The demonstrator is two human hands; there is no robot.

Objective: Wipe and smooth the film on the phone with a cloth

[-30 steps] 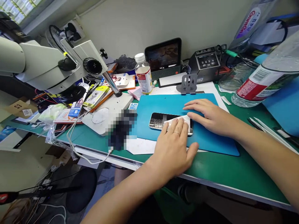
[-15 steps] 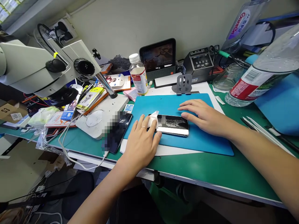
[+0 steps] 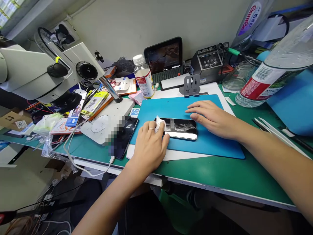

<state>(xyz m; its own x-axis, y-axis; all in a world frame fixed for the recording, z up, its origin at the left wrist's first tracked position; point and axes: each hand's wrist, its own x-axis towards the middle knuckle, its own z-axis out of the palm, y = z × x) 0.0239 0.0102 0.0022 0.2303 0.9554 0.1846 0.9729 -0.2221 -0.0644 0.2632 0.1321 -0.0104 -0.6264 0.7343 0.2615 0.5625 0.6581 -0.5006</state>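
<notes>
A smartphone [image 3: 184, 129] lies face up on a blue mat [image 3: 207, 147], with bright reflections across its dark screen. My left hand [image 3: 150, 145] rests over the phone's left end, its fingers closed on a crumpled white tissue [image 3: 160, 123] that presses on the glass. That end of the phone is partly hidden by the fingers and the tissue. Just past the phone's right end, my right hand [image 3: 212, 120] is held low over the mat with fingers stretched out, holding nothing.
Left of the mat, another phone [image 3: 127, 138] with a white cable lies near a microscope [image 3: 61, 70]. A drink bottle [image 3: 144, 81], a smart display [image 3: 164, 58] and a black station [image 3: 207, 63] stand behind. At right are a large water bottle [image 3: 265, 81] and white tweezers-like tools [image 3: 276, 132].
The tissue under my left fingers looks more bunched up and sits slightly further left on the screen. My right hand stays nearly in place. The whole view has shifted a little.
</notes>
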